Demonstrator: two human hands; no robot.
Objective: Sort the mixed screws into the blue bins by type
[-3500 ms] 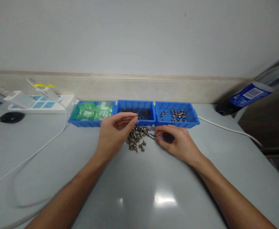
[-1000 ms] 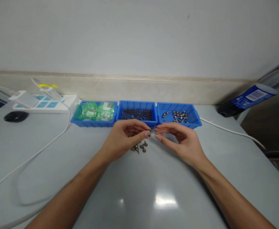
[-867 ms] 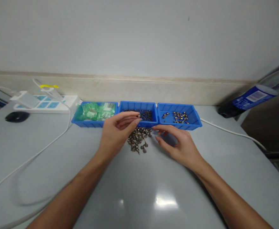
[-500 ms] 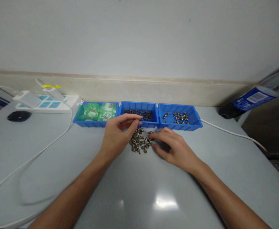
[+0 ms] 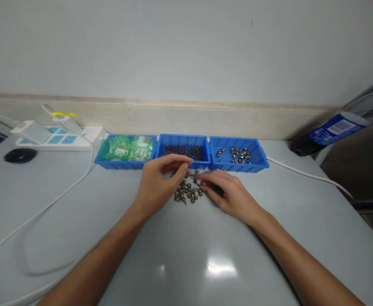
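A loose pile of metal screws (image 5: 183, 192) lies on the grey table, many with washer-like heads. Over its back left edge is my left hand (image 5: 159, 180), thumb and fingertips pinched together; whatever is between them is too small or hidden to make out. My right hand (image 5: 230, 191) reaches in from the right side of the pile, thumb and fingers closed around a small screw (image 5: 198, 183) at the pile's edge. Behind the hands stands the middle blue bin (image 5: 184, 138) of dark screws. The right blue bin (image 5: 242, 168) holds shiny screws in two clusters.
To the left, another blue bin (image 5: 119, 165) contains green plastic bags (image 5: 129, 148) of hardware. A white power strip (image 5: 92, 138), a black mouse (image 5: 20, 156) and a white cable (image 5: 43, 207) lie further left. A dark bottle (image 5: 328, 132) leans at the right near the wall.
My right fingertips have drawn closer together at the pile's right edge, around a screw. My left hand keeps its pinch over the pile. The view has shifted slightly.
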